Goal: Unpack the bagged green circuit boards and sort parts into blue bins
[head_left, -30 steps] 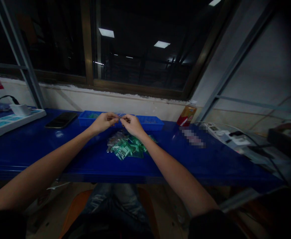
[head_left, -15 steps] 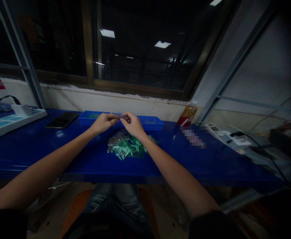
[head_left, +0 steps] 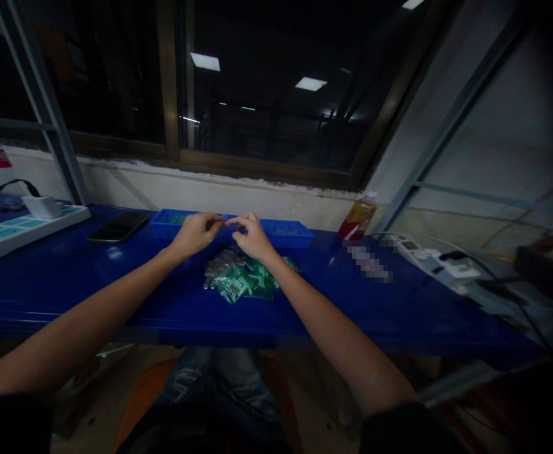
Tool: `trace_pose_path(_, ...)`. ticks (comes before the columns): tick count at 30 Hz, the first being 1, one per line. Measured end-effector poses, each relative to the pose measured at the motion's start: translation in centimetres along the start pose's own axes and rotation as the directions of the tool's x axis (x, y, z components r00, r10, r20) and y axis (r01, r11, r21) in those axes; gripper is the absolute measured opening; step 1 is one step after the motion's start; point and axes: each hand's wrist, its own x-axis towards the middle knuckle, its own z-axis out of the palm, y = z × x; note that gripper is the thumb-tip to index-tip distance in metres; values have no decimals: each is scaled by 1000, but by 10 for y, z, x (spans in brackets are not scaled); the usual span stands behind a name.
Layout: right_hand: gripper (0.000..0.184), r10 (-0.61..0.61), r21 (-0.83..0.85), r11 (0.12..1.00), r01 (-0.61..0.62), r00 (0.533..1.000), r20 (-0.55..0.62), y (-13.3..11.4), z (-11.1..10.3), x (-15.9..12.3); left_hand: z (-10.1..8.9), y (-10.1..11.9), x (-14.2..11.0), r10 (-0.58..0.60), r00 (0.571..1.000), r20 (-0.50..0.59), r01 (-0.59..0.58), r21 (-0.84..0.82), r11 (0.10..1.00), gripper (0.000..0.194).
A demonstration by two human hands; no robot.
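Both of my hands are raised over a blue table point(head_left: 68, 277), fingertips nearly meeting above a pile of small green circuit boards point(head_left: 238, 277). My left hand point(head_left: 195, 231) is curled, thumb and fingers pinched on a small part I cannot make out. My right hand point(head_left: 251, 234) is likewise pinched, its fingertips facing the left hand's. A slight gap shows between the two pinches. Behind the hands stand two shallow blue trays point(head_left: 285, 232), the left one holding some green pieces.
A dark phone point(head_left: 118, 226) lies at the back left. A white strip with teal squares point(head_left: 16, 228) and a white charger sit at far left. A drink bottle point(head_left: 356, 217) stands by the wall. A power strip point(head_left: 434, 260) and cables lie right.
The fingertips, touching on a small part earlier, have drawn slightly apart. Both hands rose a little. The pile has not moved.
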Motion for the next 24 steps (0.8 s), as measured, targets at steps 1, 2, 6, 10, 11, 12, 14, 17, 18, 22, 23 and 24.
trace_pose_path(1,16,64,55,996,-64,998,2,0,1,1,0,1,-1,75,997,-26,-72,89,993,17)
trace_pose_path(2,17,129,118,985,-129,992,10,0,2,1,1,1,-2,135,990,-37,-129,148,981,16)
trace_pose_path(6,32,354,331,873,-357,933,73,2,4,3,5,1,-3,276,961,-10,-266,239,934,12)
trace_pose_path(10,17,351,312,885,-345,935,38,8,7,3,8,0,-3,299,953,44,-301,202,932,11)
trace_pose_path(11,17,316,277,912,-303,949,-3,10,7,3,9,0,-2,273,960,56,-279,180,943,14)
trace_pose_path(12,17,274,235,937,-257,961,-43,11,7,3,9,1,-2,233,970,64,-240,148,959,18)
trace_pose_path(14,19,183,138,976,-169,978,-97,11,7,2,10,3,-2,90,993,77,-93,32,995,30)
trace_pose_path(17,22,51,3,999,-51,995,-80,6,4,-1,8,5,-1,-235,964,124,261,-277,925,49)
trace_pose_path(18,22,10,-37,999,-13,998,-67,4,3,-2,7,6,0,-320,935,153,354,-373,858,50)
trace_pose_path(22,21,-109,-133,986,99,992,-65,-3,1,-5,2,8,0,-418,880,225,469,-548,693,26)
trace_pose_path(23,20,-129,-141,983,118,989,-75,-3,0,-5,1,8,0,-423,878,225,471,-562,680,20)
trace_pose_path(24,20,-146,-145,981,132,986,-86,-4,0,-5,1,8,0,-427,877,221,471,-573,671,17)
